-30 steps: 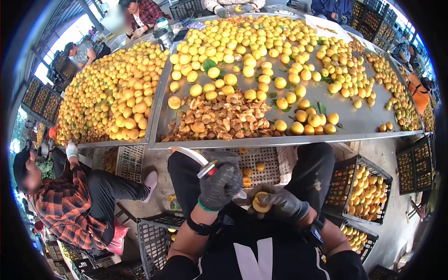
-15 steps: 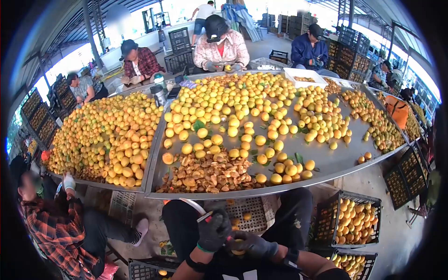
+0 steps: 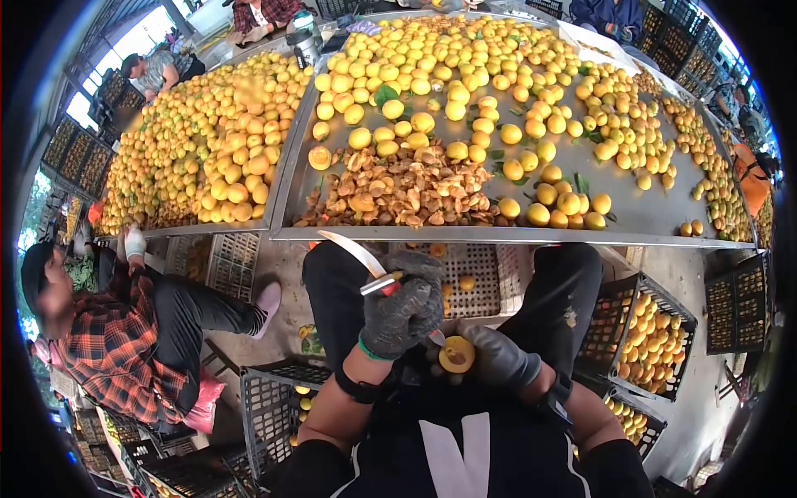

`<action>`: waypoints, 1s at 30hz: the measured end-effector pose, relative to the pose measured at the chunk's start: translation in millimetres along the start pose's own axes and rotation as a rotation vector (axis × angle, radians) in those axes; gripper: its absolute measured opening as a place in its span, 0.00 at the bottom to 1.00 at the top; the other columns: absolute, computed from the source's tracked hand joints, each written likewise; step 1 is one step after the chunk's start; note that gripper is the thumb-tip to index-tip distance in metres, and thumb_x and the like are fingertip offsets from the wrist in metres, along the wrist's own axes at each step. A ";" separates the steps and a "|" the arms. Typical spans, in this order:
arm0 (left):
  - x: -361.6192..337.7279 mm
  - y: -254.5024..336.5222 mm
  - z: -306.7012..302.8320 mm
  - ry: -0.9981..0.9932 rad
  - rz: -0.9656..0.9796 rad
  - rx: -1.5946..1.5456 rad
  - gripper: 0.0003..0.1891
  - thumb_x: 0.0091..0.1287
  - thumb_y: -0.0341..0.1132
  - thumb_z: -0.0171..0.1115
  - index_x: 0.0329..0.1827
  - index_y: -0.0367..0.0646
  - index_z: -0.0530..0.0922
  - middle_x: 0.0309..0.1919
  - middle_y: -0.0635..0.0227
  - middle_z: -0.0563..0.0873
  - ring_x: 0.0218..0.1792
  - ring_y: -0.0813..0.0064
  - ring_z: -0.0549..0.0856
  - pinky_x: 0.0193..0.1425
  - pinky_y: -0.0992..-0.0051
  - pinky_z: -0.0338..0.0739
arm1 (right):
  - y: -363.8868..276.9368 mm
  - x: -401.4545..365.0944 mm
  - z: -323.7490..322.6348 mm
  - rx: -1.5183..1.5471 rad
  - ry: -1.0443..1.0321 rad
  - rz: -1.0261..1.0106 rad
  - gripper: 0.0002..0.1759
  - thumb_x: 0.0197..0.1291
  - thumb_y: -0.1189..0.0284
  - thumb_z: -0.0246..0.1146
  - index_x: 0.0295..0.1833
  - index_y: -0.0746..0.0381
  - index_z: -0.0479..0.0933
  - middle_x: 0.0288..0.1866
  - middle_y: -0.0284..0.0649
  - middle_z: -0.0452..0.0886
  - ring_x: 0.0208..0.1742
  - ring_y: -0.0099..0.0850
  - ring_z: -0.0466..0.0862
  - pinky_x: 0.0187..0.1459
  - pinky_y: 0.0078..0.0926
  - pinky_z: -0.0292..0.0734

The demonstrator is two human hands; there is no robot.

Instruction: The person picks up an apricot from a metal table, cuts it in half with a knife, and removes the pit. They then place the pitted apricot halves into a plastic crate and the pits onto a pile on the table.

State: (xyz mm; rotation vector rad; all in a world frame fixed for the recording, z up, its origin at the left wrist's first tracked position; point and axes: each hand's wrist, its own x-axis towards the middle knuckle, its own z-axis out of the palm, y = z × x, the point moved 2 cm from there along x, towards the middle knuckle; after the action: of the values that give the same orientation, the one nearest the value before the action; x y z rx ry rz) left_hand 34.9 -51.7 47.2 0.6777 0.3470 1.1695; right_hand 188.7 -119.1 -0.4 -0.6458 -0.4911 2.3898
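My left hand (image 3: 403, 311), in a dark grey glove, is closed around a knife (image 3: 355, 255) with a curved blade pointing up and away towards the table. Its red handle end shows by my fingers. A small pale tip pokes out below this fist, right beside the fruit. In my gloved right hand (image 3: 501, 357) is a yellow persimmon (image 3: 457, 354), its round brown-centred face turned up. Both hands are close together above my lap. Beyond my knees, a heap of brown-orange trimmings (image 3: 415, 187) lies at the near edge of the metal table (image 3: 515, 236).
Loose persimmons (image 3: 564, 203) are spread over the table, with a larger pile (image 3: 207, 141) on its left section. Black crates (image 3: 656, 332) of fruit stand at my right, another crate (image 3: 270, 407) at my left. A co-worker in a plaid shirt (image 3: 108, 365) sits on the left.
The view has tilted down, so my hands and the table appear higher. The persimmon's brown-centred face now shows plainly. My left hand still grips the knife.
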 end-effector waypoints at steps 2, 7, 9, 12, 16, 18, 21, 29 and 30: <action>0.5 -4.3 0.3 -0.008 -0.022 -0.029 0.10 0.63 0.23 0.54 0.48 0.36 0.74 0.19 0.69 0.74 0.12 0.82 0.67 0.14 0.82 0.60 | -1.5 3.6 0.6 -0.043 0.019 0.010 0.28 0.67 0.53 0.51 0.61 0.64 0.67 0.49 0.41 0.78 0.46 0.32 0.82 0.40 0.24 0.78; -9.6 -17.5 -7.5 0.059 -0.139 0.012 0.08 0.64 0.25 0.56 0.45 0.38 0.75 0.18 0.70 0.73 0.12 0.82 0.67 0.14 0.81 0.60 | -4.5 10.6 2.7 -0.290 0.083 0.044 0.21 0.64 0.59 0.59 0.54 0.63 0.73 0.44 0.38 0.80 0.43 0.29 0.82 0.39 0.23 0.78; -4.4 -20.5 -13.4 0.013 -0.108 -0.041 0.08 0.64 0.25 0.57 0.45 0.40 0.75 0.16 0.72 0.70 0.12 0.82 0.67 0.14 0.80 0.60 | 1.6 11.5 -6.2 -0.202 0.040 -0.034 0.20 0.60 0.62 0.64 0.53 0.62 0.73 0.44 0.37 0.79 0.43 0.27 0.81 0.39 0.22 0.77; 4.7 -4.1 -5.5 0.007 -0.027 -0.060 0.08 0.65 0.27 0.57 0.46 0.40 0.75 0.15 0.72 0.69 0.11 0.81 0.65 0.15 0.79 0.60 | -4.1 13.2 -6.5 -0.330 0.061 -0.053 0.20 0.57 0.67 0.66 0.53 0.61 0.73 0.42 0.37 0.78 0.44 0.26 0.80 0.43 0.21 0.76; 8.5 13.6 -12.5 -0.013 0.058 -0.035 0.10 0.65 0.29 0.58 0.49 0.40 0.74 0.15 0.72 0.68 0.12 0.81 0.63 0.16 0.78 0.59 | -19.3 8.0 0.6 -1.007 0.087 -0.307 0.21 0.55 0.69 0.67 0.54 0.62 0.72 0.42 0.34 0.76 0.47 0.23 0.76 0.50 0.20 0.72; 6.7 11.4 -11.1 -0.010 0.072 0.021 0.11 0.65 0.28 0.57 0.49 0.39 0.74 0.16 0.71 0.70 0.12 0.80 0.65 0.16 0.78 0.60 | -15.9 3.7 2.2 -1.159 0.077 -0.413 0.22 0.57 0.67 0.66 0.55 0.62 0.72 0.43 0.34 0.75 0.47 0.22 0.75 0.50 0.21 0.71; -0.6 -2.9 -11.5 0.099 -0.038 -0.039 0.11 0.64 0.27 0.56 0.49 0.38 0.74 0.17 0.69 0.72 0.12 0.80 0.66 0.17 0.78 0.61 | -17.1 6.4 6.4 -0.781 0.041 -0.033 0.23 0.63 0.63 0.63 0.60 0.61 0.71 0.44 0.32 0.76 0.46 0.20 0.74 0.49 0.20 0.71; 6.6 -11.0 7.2 0.089 -0.016 0.091 0.08 0.65 0.35 0.57 0.44 0.43 0.74 0.20 0.71 0.70 0.15 0.80 0.68 0.17 0.79 0.63 | -13.9 -0.2 4.2 -0.572 0.153 -0.216 0.18 0.66 0.62 0.58 0.54 0.64 0.74 0.49 0.34 0.77 0.46 0.21 0.77 0.47 0.20 0.73; 10.2 -11.2 6.2 0.098 0.009 0.131 0.13 0.65 0.43 0.61 0.48 0.49 0.74 0.21 0.73 0.69 0.14 0.80 0.66 0.17 0.80 0.61 | -9.0 9.9 -21.7 -1.047 0.090 -0.531 0.19 0.65 0.62 0.59 0.55 0.63 0.73 0.51 0.36 0.77 0.48 0.24 0.78 0.48 0.21 0.74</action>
State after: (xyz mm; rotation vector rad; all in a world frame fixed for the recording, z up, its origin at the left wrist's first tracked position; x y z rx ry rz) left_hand 50.5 -46.7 45.6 0.7378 0.5071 1.1988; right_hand 197.9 -102.0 -16.9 -0.8855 -1.6648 1.4713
